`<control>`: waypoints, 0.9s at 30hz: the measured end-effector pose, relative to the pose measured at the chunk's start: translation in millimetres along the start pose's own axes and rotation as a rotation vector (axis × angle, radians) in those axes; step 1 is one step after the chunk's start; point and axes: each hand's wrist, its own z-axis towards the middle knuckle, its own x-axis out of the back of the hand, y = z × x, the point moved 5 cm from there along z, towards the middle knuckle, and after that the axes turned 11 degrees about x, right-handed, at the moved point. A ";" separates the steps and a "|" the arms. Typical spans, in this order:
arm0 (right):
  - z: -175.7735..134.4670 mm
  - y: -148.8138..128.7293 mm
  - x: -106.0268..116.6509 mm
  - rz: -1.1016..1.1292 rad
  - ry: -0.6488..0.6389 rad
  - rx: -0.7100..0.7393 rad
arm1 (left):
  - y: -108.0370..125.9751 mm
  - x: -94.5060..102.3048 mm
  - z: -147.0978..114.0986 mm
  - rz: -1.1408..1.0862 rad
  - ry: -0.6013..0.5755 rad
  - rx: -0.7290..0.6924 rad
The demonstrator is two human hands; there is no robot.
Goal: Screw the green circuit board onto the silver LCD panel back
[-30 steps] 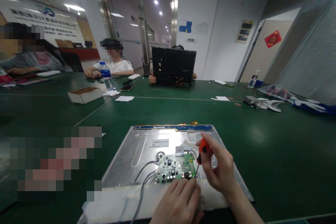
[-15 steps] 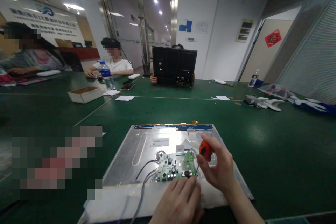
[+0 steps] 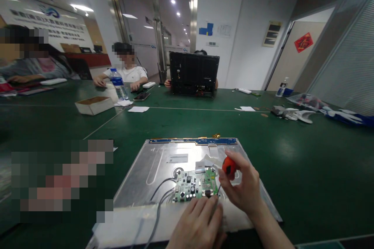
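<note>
In the head view a screwdriver (image 3: 229,167) with a red-orange handle is gripped between the thumb and fingers of my right hand (image 3: 244,184). Its thin shaft slants down to the lower right corner of a green circuit board (image 3: 198,183). My left hand (image 3: 198,218) rests just below that corner, fingers curled and pressed together near the screwdriver tip. Whatever those fingertips pinch is hidden. The board lies on the metal back of a display panel (image 3: 163,155), with dark cables (image 3: 159,210) leaving its left side.
Along the panel's far edge runs a blue circuit strip (image 3: 172,140). A white box (image 3: 95,106), a water bottle (image 3: 118,83) and a phone (image 3: 142,96) stand farther left. Across the green table a person holds up a black monitor (image 3: 194,74). White parts (image 3: 292,114) lie at right.
The screwdriver's handle has turned slightly in my right hand. My left hand stays nearly in place. Across the table, the person in white has lowered a hand beside the phone.
</note>
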 end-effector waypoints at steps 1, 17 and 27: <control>-0.2 -0.3 -0.2 -0.014 0.003 0.007 | 0.2 0.3 -0.3 0.003 0.011 0.001; -5.0 1.6 4.2 0.062 -0.036 -0.055 | 4.2 2.9 -1.3 0.046 0.127 0.003; -0.5 1.0 4.1 -0.028 0.042 0.040 | 3.9 2.5 -0.2 0.050 0.134 -0.013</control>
